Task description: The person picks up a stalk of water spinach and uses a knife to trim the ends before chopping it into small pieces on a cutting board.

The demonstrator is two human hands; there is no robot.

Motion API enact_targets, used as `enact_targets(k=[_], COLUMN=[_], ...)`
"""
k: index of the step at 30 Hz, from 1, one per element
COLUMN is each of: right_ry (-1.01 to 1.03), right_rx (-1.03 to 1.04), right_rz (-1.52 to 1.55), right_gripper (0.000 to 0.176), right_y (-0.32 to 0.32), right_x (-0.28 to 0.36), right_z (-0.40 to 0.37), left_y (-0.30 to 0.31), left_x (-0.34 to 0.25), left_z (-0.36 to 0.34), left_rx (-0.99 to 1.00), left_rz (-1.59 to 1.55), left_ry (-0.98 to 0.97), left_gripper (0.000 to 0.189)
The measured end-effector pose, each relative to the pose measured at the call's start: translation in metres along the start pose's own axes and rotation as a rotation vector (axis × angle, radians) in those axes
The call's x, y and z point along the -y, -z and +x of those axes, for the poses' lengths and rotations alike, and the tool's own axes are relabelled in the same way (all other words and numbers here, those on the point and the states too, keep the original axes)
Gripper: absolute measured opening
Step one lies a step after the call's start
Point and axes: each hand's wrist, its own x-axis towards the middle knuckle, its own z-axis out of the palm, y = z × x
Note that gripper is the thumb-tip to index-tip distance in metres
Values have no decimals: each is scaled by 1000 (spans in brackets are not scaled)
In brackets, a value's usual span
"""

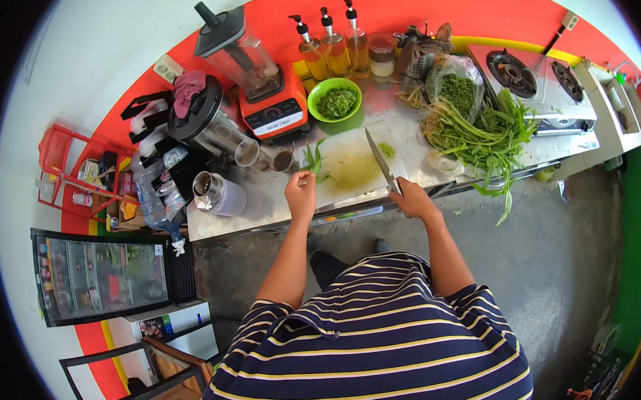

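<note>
My left hand (301, 194) is closed at the front left of the white cutting board (339, 145), pinching the end of some green leaves (314, 159). In my right hand (412, 197) is the handle of a knife (381, 160), its blade slanting up and left over the board's right part. Green juice stains the middle of the board, and a little pile of chopped greens (386, 149) lies right of the blade. Behind the board, a green bowl (353, 118) holds chopped greens (336, 103).
A bundle of leafy stems (476, 134) and a plastic bag of greens (457, 93) lie at the right, before a gas stove (539, 91). Left stand a red blender (274, 110), glass jars and a metal-topped container (222, 196). Pump bottles (335, 51) line the back wall.
</note>
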Motion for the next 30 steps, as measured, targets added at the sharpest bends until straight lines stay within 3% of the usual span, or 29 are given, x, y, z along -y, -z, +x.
enact_targets(k=[5,8,15,25,30], right_ry=[32,67,40,78,-19], right_rx=[40,42,65,-83,-103], right_rz=[148,228,247,-46,-224], right_gripper=[35,33,33,35,33], right_y=[-2,-3,-6,-32,-36], right_x=[-8,-6,1,25,35], right_z=[-3,-6,-6,-11,-8], left_y=[-34,-52,-63,-58,-57], left_x=[-4,-24,-1,16,13], left_z=[-10,-28,-39,-50,-48], left_rx=[116,253,285,299,292], left_rz=[-35,133,288,411,433], left_ry=[-78,-92,-160,-345,-367], left_gripper=[15,11,13,25,26])
